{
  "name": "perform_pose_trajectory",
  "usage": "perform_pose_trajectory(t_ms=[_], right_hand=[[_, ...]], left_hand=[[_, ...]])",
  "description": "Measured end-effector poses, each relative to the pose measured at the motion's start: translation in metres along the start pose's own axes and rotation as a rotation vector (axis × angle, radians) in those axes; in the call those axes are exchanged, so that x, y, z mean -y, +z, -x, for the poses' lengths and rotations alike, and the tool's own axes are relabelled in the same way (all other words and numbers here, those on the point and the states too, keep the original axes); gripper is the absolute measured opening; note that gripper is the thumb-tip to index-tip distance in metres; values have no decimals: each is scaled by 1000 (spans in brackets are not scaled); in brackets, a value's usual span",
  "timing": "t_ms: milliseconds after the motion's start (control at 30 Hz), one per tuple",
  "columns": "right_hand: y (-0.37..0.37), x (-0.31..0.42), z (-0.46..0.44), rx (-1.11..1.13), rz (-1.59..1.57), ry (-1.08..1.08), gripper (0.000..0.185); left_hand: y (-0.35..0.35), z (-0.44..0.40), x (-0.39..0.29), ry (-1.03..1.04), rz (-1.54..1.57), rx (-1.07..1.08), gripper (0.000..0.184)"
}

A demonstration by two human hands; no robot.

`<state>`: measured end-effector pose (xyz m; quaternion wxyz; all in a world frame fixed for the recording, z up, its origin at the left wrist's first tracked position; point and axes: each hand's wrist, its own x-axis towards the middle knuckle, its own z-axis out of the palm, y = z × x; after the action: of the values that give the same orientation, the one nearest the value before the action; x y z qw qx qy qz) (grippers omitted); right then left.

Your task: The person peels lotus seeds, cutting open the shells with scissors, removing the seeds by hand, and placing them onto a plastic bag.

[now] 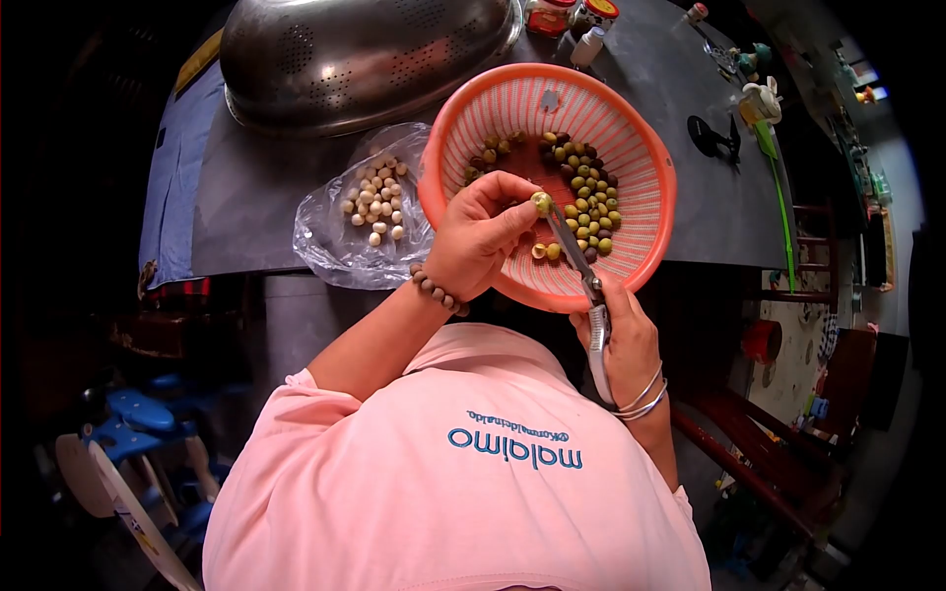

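Observation:
Between the thumb and fingers of my left hand (478, 236) is a green lotus seed (542, 203), a pale patch showing on its surface. My right hand (623, 340) is closed around the grey handles of a pair of scissors (570, 236), whose blades point up and left, with the tip at the seed. Both hands are over the near part of a coral plastic basket (645, 227). Many green and dark brown lotus seeds (591, 197) lie inside it. Left of the basket, whitish peeled seeds (376, 202) lie in a clear plastic bag (320, 222).
A large perforated metal colander (365, 59) lies upside down behind the bag. Jars (549, 15) and a white bottle (587, 47) stand beyond the basket. To the right are a black stand (713, 138) and a green strip (776, 187), on the grey table (246, 207).

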<state>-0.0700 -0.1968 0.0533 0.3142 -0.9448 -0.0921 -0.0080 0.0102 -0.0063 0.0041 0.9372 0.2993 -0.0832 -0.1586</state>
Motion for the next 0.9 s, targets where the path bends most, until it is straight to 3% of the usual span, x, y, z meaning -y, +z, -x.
perform_pose_trajectory(t_ms=[900], right_hand=[[-7,9,1,122,-254,139,45]], left_hand=[[-2,-3,3,-9,50,15,15]])
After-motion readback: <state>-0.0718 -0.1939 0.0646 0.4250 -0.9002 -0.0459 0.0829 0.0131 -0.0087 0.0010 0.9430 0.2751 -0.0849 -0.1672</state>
